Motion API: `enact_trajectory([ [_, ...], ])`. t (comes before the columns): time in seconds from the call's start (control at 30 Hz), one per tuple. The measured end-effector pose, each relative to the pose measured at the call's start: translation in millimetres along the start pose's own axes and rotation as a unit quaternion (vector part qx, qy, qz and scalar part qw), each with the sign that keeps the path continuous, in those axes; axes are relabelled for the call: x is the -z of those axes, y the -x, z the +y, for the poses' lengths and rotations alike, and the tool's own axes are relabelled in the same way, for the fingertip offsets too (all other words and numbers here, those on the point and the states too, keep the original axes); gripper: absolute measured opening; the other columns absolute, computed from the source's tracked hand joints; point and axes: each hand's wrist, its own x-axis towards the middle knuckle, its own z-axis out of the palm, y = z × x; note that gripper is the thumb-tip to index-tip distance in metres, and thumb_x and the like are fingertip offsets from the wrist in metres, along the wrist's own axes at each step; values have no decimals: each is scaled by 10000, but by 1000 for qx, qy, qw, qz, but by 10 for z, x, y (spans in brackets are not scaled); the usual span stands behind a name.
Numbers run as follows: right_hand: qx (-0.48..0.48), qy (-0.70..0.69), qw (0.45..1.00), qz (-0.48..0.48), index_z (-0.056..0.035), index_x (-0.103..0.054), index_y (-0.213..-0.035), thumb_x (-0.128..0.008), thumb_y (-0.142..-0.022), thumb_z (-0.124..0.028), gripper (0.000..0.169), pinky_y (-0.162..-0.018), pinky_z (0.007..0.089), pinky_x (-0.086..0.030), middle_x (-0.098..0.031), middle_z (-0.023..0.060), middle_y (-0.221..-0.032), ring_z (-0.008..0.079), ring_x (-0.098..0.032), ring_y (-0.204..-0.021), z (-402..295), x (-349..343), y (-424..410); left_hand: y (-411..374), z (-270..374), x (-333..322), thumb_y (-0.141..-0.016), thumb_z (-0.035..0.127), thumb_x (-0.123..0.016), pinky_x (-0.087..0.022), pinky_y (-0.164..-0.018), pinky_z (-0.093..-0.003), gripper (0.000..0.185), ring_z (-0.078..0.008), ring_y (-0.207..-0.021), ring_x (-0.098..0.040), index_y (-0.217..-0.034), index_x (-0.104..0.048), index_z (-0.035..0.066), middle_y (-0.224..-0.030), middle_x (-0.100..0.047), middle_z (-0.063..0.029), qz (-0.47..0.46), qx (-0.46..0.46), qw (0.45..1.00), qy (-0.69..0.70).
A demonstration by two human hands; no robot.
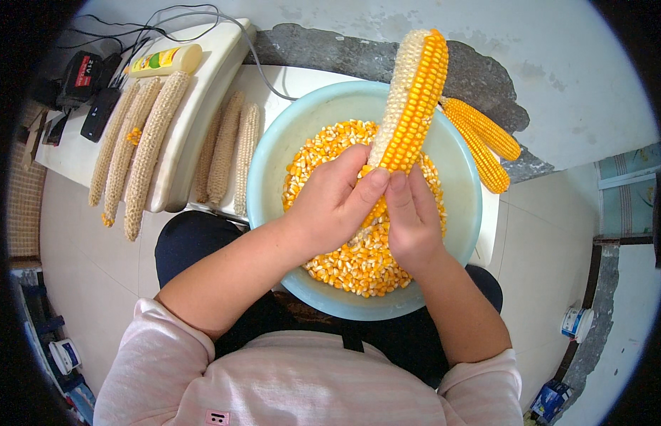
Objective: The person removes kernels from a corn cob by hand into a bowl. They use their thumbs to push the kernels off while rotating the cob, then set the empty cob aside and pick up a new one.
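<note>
Both hands hold one partly shelled corn cob [415, 101] tilted over a pale blue plastic basin [320, 304]. Its left side is bare, while rows of yellow kernels cover the right. My left hand [330, 199] wraps the lower part, thumb on the kernels. Close beside it, my right hand [415, 221] has its thumb and fingers against the lower kernels; the palm side is hidden. Loose corn kernels [362, 266] lie in the basin. Two unshelled corn cobs [482, 130] rest just right of its rim.
Several bare cobs [155, 154] lie on a white surface [202, 101] at left, beside a yellow bottle [168, 59], a black battery pack [84, 74], a black phone-like device [100, 114] and cables. More bare cobs [226, 149] lie left of the basin. A stained wall [565, 69] stands behind.
</note>
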Motion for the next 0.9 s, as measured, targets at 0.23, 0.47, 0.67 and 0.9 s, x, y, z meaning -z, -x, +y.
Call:
enact_trajectory([
  [0.23, 23, 54, 998, 4, 9, -432, -1113, -389, -918, -207, 294, -822, 309, -382, -507, 120, -1010, 197, -488, -934, 104, 11, 8, 3, -34, 22, -915, 248, -355, -420, -585, -362, 281, -321, -649, -547, -886, -491, 3, -702, -535, -172, -8, 27, 999, 18],
  [0.47, 6, 32, 999, 9, 8, -451, -1078, -398, -912, -198, 270, -790, 315, -379, -507, 123, -979, 203, -482, -886, 48, -4, 15, 3, -20, 55, -909, 190, -326, -404, -590, -392, 251, -356, -644, -515, -861, -494, 9, -676, -505, -174, 8, 14, 1000, -16],
  [0.67, 82, 137, 987, 21, 0, -489, -1019, -437, -883, -154, 212, -719, 332, -365, -497, 113, -896, 226, -458, -793, 197, 81, -46, -104, -127, 102, -874, 180, -422, -415, -628, -380, 179, -329, -673, -518, -889, -509, 25, -734, -532, -140, 82, -120, 971, -192],
  [0.9, 31, 71, 997, 16, 8, -492, -1062, -435, -889, -155, 245, -732, 309, -386, -514, 100, -911, 194, -488, -816, 174, 6, -19, -34, -70, 5, -874, 212, -469, -435, -630, -310, 301, -210, -674, -542, -1096, -439, 10, -764, -544, -100, 78, 28, 996, 9],
])
